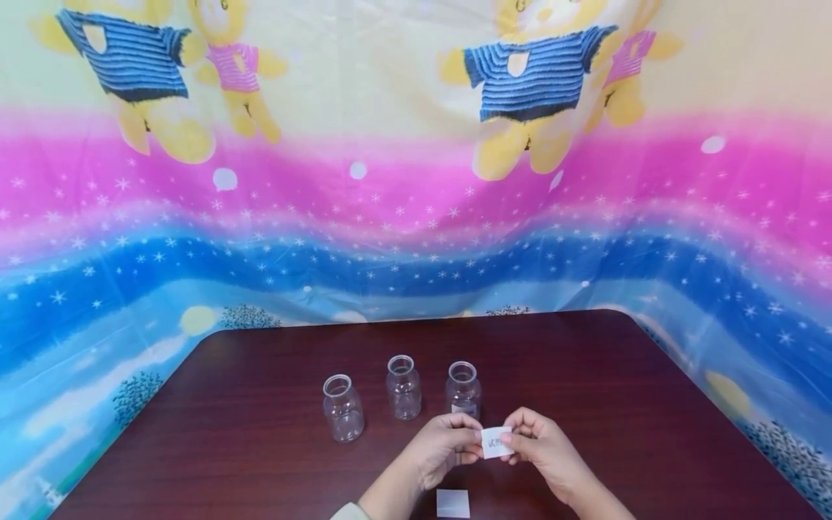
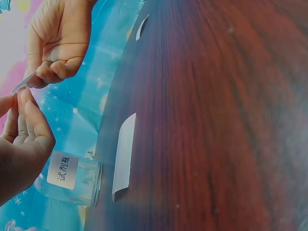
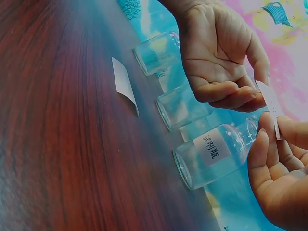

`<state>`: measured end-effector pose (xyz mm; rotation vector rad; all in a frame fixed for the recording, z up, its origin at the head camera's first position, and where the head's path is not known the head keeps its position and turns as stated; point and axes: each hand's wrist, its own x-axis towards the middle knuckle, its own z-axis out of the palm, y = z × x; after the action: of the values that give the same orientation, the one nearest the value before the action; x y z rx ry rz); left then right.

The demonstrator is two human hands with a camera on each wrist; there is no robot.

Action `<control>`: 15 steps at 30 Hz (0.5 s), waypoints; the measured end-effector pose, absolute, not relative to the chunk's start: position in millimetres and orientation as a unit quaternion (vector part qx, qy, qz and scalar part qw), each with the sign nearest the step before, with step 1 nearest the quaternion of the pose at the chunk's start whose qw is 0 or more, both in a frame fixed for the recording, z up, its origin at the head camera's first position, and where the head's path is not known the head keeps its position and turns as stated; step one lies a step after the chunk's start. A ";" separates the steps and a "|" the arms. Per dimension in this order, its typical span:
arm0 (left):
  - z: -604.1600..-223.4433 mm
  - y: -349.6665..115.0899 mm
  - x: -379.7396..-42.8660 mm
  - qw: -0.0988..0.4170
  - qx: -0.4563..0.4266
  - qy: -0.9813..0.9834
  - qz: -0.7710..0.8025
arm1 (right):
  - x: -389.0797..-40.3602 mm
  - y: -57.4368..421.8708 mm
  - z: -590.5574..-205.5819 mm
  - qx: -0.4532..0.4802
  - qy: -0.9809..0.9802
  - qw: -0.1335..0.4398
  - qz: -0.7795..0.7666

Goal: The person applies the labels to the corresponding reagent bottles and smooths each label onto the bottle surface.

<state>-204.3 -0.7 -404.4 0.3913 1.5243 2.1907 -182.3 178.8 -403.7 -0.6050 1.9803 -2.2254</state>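
Hands [image 1: 544, 451] with label [image 1: 492, 443] above dark-red table [image 1: 260, 404], bear-print cloth [image 1: 403, 209] behind.

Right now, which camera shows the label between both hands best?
The head view: the label faces the camera, printing visible though partly covered. The left wrist view shows it nearly edge-on; the right wrist view, a narrow slanted strip.
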 end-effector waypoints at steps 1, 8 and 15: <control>-404.6 -0.6 -204.1 0.220 0.141 0.550 0.793 | -182.2 178.6 -403.8 -0.205 0.646 0.053 -0.733; -405.0 -1.5 -202.0 0.223 0.144 0.547 0.794 | -181.9 177.0 -406.4 -0.208 0.619 0.080 -0.753; -402.9 -4.4 -200.5 0.235 0.146 0.530 0.802 | -181.8 177.3 -409.1 -0.243 0.607 0.098 -0.750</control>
<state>-200.5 -4.4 -402.9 0.3994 1.4548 2.1994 -181.8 177.3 -409.1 -0.7201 1.7972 -2.2183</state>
